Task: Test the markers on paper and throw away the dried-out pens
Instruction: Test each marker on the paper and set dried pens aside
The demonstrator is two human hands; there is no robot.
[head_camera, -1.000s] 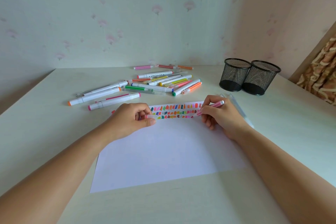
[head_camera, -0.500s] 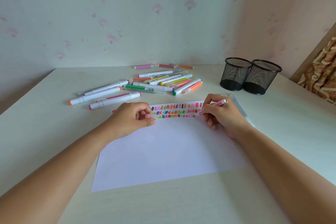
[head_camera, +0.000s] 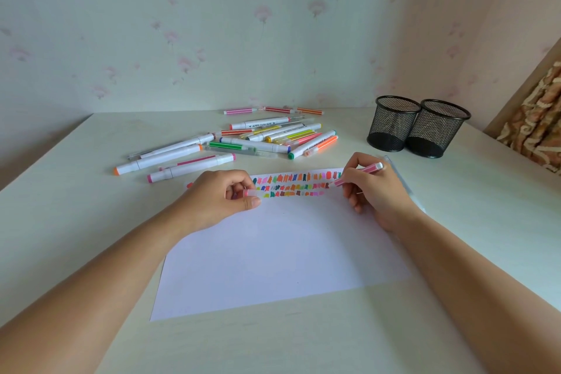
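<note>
Step in hand: a test stroke. The right hand (head_camera: 376,191) has its grip clamped on a slim pink marker with a white tail end (head_camera: 359,174), thumb and fingers curled round the barrel in a writing hold. The left hand (head_camera: 218,197) rests on the far left part of the sheet, its grip pinched on a small translucent pink cap (head_camera: 250,193). This is probably the marker's own cap.

Where the marker is: over the far right part of the white paper sheet (head_camera: 282,258), with its tip at the right end of the middle row of colour swatches (head_camera: 291,185). Whether the tip touches the paper cannot be told.

Axis: it runs near-left to far-right at a shallow tilt. The tip points left and down at the paper. The white tail points right and away, roughly toward two black wire-mesh cups (head_camera: 393,123) standing side by side, well apart from the sheet.

Three swatch rows cross the sheet's far edge.

Loose markers (head_camera: 258,140) lie heaped on the pale counter (head_camera: 485,191) beyond the sheet. A clear pen (head_camera: 403,184) lies just beside the right hand, partly hidden.

Next move, as a judgement: pull a short stroke and read the mark. If the colour is good, bring the cap to the tip and press it on, then set the marker aside. If the mark is faint or missing, discard the marker. Which cup, if either, takes discards cannot be told.
</note>
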